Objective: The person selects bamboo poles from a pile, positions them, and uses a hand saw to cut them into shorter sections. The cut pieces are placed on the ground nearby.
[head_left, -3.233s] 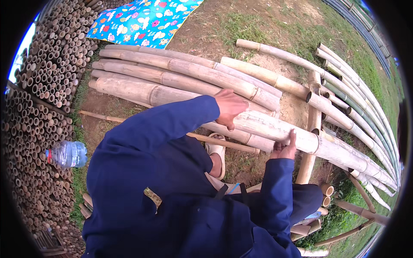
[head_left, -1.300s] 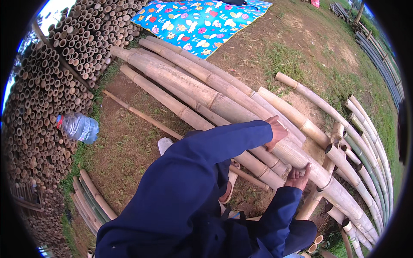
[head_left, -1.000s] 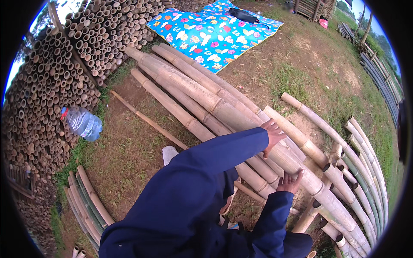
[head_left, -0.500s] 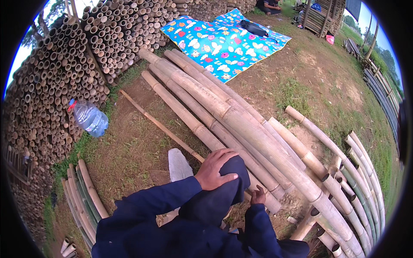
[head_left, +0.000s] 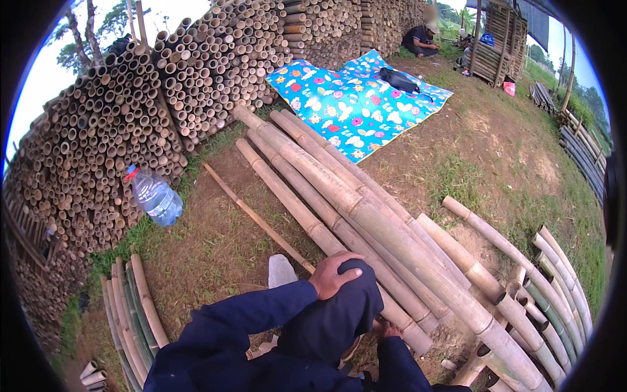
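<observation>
Lying just beyond your left hand (head_left: 335, 277), the long, round, tan bamboo pole (head_left: 315, 230) likely feels heavy and stiff; cup it underneath. That hand drapes, thumb apart, over your navy-trousered knee (head_left: 360, 293); your right hand (head_left: 391, 331), by the pole's near end, is too hidden to tell.

The left hand (head_left: 334, 276) rests on the bent knee (head_left: 359, 300), its fingers curved over the dark cloth, and the right hand (head_left: 390, 330) is low beside this knee, partly hidden, so I cannot tell if it holds something. In front of the person, long bamboo poles (head_left: 418, 264) lie side by side, with their far ends near a blue patterned mat (head_left: 356, 127) which carries a black bag (head_left: 397, 80). At the left, a thin stick (head_left: 258, 219) lies on the ground, and a clear bottle (head_left: 157, 198) is near the large bamboo stack (head_left: 215, 85).
</observation>
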The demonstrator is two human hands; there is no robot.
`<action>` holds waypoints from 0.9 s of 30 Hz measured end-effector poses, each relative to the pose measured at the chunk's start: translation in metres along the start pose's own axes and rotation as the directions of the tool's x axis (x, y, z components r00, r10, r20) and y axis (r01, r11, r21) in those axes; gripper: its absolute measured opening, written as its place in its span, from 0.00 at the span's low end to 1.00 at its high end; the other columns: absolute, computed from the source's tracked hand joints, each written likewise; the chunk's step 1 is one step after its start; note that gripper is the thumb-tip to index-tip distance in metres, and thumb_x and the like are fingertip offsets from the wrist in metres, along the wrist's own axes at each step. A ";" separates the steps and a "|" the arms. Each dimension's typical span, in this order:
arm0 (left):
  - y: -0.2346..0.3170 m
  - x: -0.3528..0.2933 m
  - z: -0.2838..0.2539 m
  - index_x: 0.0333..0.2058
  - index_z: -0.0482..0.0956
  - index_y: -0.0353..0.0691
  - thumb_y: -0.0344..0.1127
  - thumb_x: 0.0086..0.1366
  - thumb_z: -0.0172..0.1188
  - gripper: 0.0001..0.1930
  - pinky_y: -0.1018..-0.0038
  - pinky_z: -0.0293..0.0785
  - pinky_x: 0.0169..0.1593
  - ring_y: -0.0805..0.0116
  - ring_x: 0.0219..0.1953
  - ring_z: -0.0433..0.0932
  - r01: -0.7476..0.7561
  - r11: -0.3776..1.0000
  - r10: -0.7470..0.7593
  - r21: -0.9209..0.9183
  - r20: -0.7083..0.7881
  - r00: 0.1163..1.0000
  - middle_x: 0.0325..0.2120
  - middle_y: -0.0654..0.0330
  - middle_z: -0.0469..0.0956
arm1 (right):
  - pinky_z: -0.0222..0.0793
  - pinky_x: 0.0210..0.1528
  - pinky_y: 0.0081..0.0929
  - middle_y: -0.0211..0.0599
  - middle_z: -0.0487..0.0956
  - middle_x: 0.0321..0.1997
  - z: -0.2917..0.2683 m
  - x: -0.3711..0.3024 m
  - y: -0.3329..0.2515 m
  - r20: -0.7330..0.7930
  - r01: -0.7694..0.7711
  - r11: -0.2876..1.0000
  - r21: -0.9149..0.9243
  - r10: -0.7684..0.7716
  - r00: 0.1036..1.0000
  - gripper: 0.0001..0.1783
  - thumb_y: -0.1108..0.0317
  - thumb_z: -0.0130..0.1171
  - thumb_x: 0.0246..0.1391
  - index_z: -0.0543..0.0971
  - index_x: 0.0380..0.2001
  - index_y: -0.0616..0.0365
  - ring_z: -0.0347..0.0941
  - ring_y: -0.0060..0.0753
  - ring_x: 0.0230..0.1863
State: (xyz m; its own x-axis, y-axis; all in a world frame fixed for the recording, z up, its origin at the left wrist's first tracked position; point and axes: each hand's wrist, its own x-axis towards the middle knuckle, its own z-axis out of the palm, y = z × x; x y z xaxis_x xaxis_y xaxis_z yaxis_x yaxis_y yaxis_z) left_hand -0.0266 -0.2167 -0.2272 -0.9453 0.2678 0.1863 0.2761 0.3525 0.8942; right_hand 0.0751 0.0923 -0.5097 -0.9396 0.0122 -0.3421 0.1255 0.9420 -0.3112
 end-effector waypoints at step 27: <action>-0.092 0.098 -0.009 0.54 0.70 0.38 0.38 0.80 0.51 0.12 0.66 0.83 0.47 0.64 0.46 0.84 0.084 0.524 -0.423 -0.848 -0.174 0.889 0.51 0.53 0.83 | 0.75 0.42 0.46 0.42 0.78 0.39 -0.281 -0.091 -0.019 -0.436 0.242 0.905 -0.349 -0.386 0.813 0.40 0.61 0.74 0.51 0.74 0.67 0.53 0.77 0.50 0.40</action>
State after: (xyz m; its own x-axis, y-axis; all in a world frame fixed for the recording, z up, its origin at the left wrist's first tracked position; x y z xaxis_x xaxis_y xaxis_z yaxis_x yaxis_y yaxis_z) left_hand -0.1459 -0.2311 -0.2879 -0.9876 -0.0670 -0.1418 -0.0815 -0.5529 0.8293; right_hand 0.0687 0.1674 -0.2241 -0.9512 -0.2073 0.2288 -0.2253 0.9727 -0.0551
